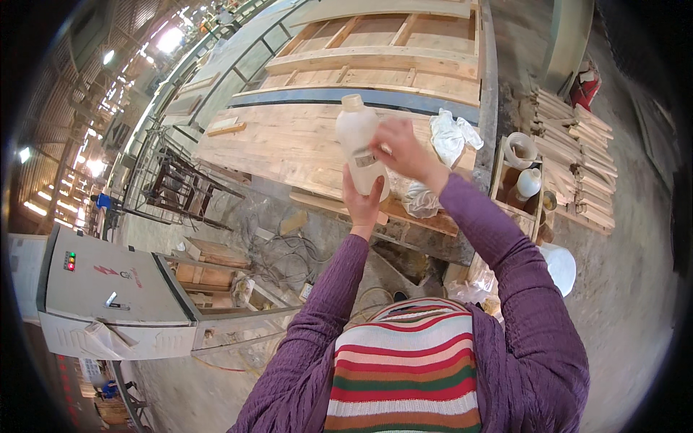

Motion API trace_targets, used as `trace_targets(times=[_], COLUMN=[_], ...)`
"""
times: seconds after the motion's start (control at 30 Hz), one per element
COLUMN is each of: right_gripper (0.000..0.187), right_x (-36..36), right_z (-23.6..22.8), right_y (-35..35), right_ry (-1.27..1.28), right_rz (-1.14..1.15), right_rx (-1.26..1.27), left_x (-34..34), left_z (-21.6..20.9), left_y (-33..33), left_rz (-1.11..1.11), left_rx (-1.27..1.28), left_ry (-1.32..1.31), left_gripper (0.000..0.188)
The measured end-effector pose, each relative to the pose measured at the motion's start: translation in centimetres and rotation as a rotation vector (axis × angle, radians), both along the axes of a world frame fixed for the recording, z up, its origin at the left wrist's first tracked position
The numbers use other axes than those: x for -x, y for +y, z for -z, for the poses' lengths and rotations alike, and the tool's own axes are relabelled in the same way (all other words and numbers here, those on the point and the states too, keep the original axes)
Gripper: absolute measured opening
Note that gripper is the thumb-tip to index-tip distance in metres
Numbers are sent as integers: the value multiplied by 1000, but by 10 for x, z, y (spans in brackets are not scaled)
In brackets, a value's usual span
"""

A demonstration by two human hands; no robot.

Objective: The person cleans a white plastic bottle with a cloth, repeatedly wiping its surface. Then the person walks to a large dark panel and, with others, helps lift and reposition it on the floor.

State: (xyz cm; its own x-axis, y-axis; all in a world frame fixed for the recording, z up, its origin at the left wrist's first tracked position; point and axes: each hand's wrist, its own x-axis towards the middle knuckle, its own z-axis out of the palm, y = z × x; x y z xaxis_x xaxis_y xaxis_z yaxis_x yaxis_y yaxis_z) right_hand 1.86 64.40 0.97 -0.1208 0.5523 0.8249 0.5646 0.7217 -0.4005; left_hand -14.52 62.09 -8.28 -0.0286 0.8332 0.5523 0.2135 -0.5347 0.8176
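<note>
My left hand (363, 200) is wrapped round the lower part of a translucent white plastic bottle (355, 131). The bottle stands nearly upright above the near edge of a plywood-topped table (289, 144), leaning slightly to the left. Its uncapped mouth points away from me, and a small label shows on its side. Beside the bottle, on its right, my right hand (401, 150) is closed with the fingers curled together. Slight blur hides whatever may be between those fingers. A crumpled white cloth (449, 137) lies on the table just right of that hand.
A wooden crate (516, 206) at the table's right end holds a tape roll (520, 149) and a white bottle (528, 183). Beyond it are stacked wood strips (577, 159) and a white bucket (558, 268). A grey electrical cabinet (119, 289) stands at left, with cables (289, 249) on the floor.
</note>
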Motion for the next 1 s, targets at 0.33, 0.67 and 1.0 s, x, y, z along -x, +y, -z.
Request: trace_targets(times=[0.33, 0.67, 1.0], right_gripper=[15, 35, 14], right_x=[0, 6, -19], right_z=[14, -6, -3], right_y=[-25, -82, -33], right_ry=[754, 1142, 326], right_rz=[-100, -156, -2], right_rx=[568, 717, 291], left_x=[8, 22, 10], left_z=[-4, -9, -25], left_y=[-11, -17, -27], left_rz=[164, 262, 80], left_rx=[55, 287, 121], left_ry=[-40, -133, 142], left_gripper=[94, 88, 97])
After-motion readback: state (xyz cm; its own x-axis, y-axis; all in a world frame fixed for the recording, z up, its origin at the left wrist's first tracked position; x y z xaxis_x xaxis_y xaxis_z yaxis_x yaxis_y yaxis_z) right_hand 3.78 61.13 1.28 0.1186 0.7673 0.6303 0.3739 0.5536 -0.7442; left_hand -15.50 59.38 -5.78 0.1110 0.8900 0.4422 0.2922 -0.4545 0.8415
